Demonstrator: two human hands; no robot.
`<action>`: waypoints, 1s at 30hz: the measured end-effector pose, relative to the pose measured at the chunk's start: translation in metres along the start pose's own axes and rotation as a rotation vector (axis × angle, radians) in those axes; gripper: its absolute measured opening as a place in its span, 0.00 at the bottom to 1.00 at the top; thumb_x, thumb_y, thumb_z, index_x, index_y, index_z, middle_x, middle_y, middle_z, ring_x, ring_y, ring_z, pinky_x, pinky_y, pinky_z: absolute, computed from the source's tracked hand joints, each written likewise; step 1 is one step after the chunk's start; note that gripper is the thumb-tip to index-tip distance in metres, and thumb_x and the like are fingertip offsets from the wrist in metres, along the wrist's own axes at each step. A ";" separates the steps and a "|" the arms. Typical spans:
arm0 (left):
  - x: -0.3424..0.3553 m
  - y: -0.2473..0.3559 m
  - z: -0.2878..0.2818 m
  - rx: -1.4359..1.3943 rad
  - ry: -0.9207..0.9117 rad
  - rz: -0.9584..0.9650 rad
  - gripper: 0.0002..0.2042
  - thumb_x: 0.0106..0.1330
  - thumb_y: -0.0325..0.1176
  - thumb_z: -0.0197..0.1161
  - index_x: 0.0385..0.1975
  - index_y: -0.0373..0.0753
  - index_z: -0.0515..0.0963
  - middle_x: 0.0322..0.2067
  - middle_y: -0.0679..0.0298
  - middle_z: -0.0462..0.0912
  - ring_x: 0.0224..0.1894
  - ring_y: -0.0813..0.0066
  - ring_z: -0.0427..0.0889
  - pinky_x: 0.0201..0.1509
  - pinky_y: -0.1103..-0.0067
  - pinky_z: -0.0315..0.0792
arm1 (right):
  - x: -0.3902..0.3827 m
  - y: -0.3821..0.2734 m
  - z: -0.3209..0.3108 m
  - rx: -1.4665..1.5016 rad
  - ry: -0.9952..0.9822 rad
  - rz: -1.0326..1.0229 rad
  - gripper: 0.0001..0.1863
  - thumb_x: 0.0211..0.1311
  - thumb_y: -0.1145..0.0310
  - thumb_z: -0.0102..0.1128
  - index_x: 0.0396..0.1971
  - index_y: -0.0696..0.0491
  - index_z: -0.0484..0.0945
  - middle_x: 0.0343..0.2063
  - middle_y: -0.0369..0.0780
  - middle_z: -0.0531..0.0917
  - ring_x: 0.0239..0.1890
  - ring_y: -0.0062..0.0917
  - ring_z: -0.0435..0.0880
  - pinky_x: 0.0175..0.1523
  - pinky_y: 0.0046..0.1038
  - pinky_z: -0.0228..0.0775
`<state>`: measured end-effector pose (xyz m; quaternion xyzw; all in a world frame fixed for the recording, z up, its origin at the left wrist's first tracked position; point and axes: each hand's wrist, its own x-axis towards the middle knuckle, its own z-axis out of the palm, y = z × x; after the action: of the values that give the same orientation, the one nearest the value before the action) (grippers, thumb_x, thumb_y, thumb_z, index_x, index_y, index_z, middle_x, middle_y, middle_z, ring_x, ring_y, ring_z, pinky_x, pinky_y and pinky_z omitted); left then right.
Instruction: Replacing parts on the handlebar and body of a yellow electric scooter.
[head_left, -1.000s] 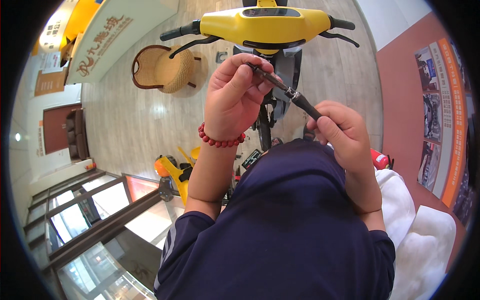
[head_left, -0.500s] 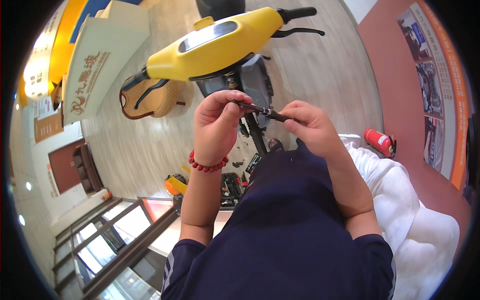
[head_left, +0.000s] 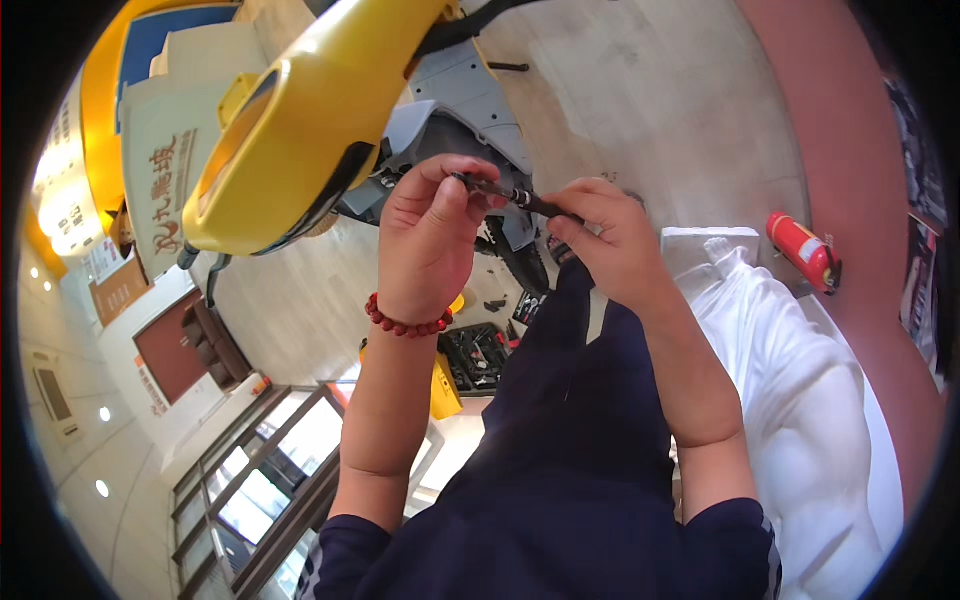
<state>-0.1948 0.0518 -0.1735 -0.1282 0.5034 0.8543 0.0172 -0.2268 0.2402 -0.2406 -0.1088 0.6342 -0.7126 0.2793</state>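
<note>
In front of my body, my left hand and my right hand share a slim dark screwdriver-like tool with a silver collar. My left thumb and fingers pinch its left end; what else they may hold there is too small to make out. The right thumb and fingers are closed round the dark handle end. A red bead bracelet circles my left wrist. Just beyond the hands, up and to the left, is the yellow front cover of a scooter, with grey body panels below it.
An open black tool case lies on the floor below my left hand, beside a yellow object. At the right stand a white sculpture and a red fire extinguisher. A pale counter is at the far left.
The scooter front has shifted left and appears larger and more tilted, as my view has moved. Both hands keep their hold on the tool, nearly in the same place before me.
</note>
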 end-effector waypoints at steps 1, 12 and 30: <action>0.003 -0.005 -0.007 0.005 -0.016 0.000 0.10 0.72 0.30 0.53 0.48 0.36 0.75 0.46 0.59 0.79 0.48 0.70 0.78 0.54 0.71 0.74 | 0.005 0.009 0.000 -0.072 0.015 -0.078 0.12 0.56 0.80 0.62 0.42 0.61 0.81 0.34 0.39 0.79 0.34 0.24 0.79 0.41 0.22 0.71; 0.020 -0.014 -0.065 0.049 0.074 0.044 0.12 0.75 0.35 0.48 0.52 0.39 0.72 0.48 0.59 0.79 0.49 0.69 0.79 0.55 0.68 0.74 | 0.047 0.061 0.038 -0.146 0.190 -0.363 0.10 0.52 0.76 0.65 0.36 0.58 0.83 0.29 0.42 0.80 0.34 0.34 0.78 0.39 0.30 0.70; 0.053 -0.010 -0.060 -0.185 -0.067 0.010 0.13 0.74 0.42 0.48 0.53 0.53 0.75 0.53 0.72 0.78 0.55 0.65 0.75 0.66 0.60 0.58 | 0.080 0.067 0.060 0.010 0.263 -0.450 0.11 0.50 0.76 0.66 0.36 0.57 0.83 0.29 0.43 0.80 0.33 0.36 0.78 0.38 0.32 0.70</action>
<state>-0.2319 -0.0003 -0.2224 -0.0984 0.4220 0.9011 0.0179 -0.2448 0.1437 -0.3106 -0.1523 0.6215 -0.7679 0.0297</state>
